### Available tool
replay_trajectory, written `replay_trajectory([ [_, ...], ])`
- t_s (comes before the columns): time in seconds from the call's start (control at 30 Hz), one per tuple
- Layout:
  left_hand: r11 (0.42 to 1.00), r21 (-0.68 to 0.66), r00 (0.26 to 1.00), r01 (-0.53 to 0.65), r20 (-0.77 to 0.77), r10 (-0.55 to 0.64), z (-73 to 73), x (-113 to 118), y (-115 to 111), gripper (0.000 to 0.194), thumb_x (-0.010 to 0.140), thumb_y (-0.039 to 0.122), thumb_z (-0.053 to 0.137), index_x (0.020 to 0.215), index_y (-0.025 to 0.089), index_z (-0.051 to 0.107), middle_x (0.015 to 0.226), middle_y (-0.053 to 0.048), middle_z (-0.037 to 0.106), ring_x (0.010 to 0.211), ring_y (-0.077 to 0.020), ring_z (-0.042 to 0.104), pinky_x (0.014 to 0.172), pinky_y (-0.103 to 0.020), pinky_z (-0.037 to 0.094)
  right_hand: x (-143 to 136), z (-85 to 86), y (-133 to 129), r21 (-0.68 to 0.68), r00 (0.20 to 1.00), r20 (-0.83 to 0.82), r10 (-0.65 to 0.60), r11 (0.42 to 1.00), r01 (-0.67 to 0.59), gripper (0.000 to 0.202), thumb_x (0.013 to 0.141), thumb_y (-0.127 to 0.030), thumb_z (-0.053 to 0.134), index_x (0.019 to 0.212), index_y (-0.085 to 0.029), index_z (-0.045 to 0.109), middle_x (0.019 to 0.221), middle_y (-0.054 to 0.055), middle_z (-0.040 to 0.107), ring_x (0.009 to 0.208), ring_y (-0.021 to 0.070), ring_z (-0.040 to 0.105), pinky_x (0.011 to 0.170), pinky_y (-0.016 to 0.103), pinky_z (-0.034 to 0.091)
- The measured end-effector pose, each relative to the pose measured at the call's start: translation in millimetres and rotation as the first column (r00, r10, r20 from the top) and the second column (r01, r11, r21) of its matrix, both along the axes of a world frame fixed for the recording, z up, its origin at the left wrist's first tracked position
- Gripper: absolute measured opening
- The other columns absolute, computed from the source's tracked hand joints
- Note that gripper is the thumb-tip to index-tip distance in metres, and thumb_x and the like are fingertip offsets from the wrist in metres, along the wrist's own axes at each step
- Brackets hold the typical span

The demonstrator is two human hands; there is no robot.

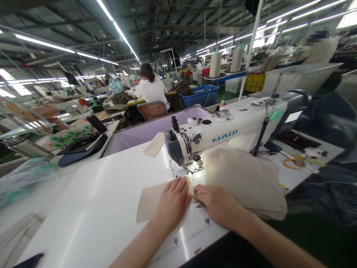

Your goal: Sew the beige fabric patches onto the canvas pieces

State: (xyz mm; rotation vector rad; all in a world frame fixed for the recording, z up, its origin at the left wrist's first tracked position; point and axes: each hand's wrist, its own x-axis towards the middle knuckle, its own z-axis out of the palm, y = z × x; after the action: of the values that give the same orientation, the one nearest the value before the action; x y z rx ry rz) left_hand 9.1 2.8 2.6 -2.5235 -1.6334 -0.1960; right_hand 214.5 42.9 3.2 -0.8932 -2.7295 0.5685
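My left hand (177, 195) lies flat, fingers stretched out, on a small beige fabric piece (149, 203) in front of the sewing machine's needle area. Beside it, my right hand (217, 203) is closed, its fingers curled round a small grey metal tool (198, 204), mostly hidden by the hand. The presser foot (196, 168) of the white sewing machine (240, 126) is just beyond my fingertips, lit by a lamp. To the right of my right hand, a stack of beige fabric pieces (245, 178) lies under the machine arm. Another beige piece (155, 145) rests left of the machine head.
A lilac bin (134, 132) stands behind the white table (92, 201). At the right lie orange-handled scissors (292, 162). Thread cones (215, 65) stand on a rack behind the machine. A co-worker (150, 87) sits farther back, near a blue crate (199, 96).
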Motion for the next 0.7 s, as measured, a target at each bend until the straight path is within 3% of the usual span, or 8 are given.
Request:
replay_trajectory([
  [0.13,1.0,0.009,0.999,-0.024,0.043,0.023,-11.5,7,9,0.037,0.101,0.03,0.053,0.136,0.016,0.055,0.136,-0.012,0.063,0.128,-0.0296,0.056,0.108,-0.045,0.048,-1,-2.5,3,0.002,0.999,0.028,-0.043,0.999,0.043,0.021,0.098,-0.008,0.048,0.1,-0.018,0.067,0.102,0.004,0.069,0.092,0.0211,0.063,0.076,0.03,0.043],
  [0.7,0.998,-0.012,0.991,-0.066,0.112,0.067,-18.6,-3,22,0.041,0.101,0.035,0.051,0.138,0.018,0.056,0.14,-0.015,0.059,0.131,-0.032,0.054,0.108,-0.052,0.049,-2,-10.1,12,0.029,0.996,-0.02,-0.085,0.996,0.085,0.02,0.099,-0.013,0.048,0.099,-0.019,0.067,0.101,0.004,0.069,0.091,0.0211,0.062,0.074,0.03,0.04],
])
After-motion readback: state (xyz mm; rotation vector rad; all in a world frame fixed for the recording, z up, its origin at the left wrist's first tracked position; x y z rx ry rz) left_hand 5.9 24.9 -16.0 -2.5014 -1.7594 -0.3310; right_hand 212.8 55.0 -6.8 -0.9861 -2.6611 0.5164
